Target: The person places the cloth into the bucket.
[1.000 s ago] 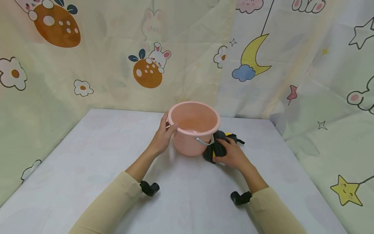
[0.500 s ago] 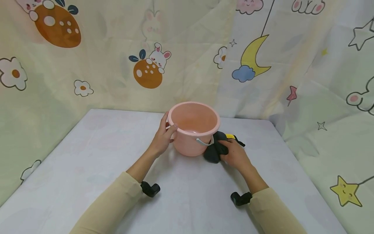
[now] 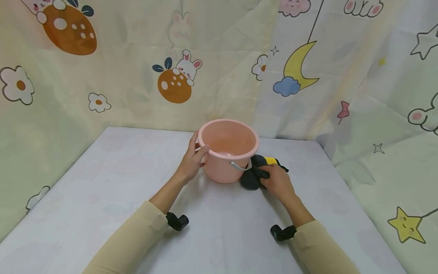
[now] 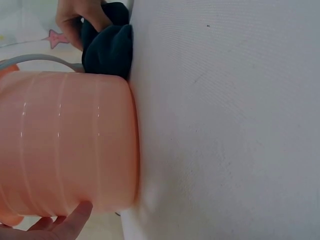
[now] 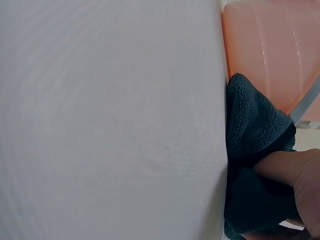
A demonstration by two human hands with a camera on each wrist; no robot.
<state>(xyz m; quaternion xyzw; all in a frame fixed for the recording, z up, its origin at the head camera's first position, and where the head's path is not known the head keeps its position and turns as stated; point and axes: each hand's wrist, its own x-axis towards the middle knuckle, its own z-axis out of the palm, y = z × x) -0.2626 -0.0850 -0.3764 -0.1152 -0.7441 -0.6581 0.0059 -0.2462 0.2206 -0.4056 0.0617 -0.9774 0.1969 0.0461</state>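
A pink plastic bucket (image 3: 220,167) stands upright on the table, its inside bare in the head view. My left hand (image 3: 189,163) holds it at the left side, thumb near the rim and fingers behind. Against the bucket's right side lies a crumpled dark cloth (image 3: 251,179) with a yellow patch. It looks fuzzy, like a towel, in the right wrist view. My right hand (image 3: 278,182) grips a fold of this cloth (image 5: 257,125), with the thumb pressed into it. Part of the cloth is hidden behind that hand.
The white-covered table (image 3: 212,236) reaches back to a patterned curtain (image 3: 130,76). On the bucket's front hangs a thin grey handle (image 3: 239,166), lowered close to the cloth. A black wrist camera (image 3: 178,221) sits on each forearm.
My right hand has shifted its fingers and bunched up the cloth, so the yellow near the thumb no longer shows. The left hand and the bucket stay in place.
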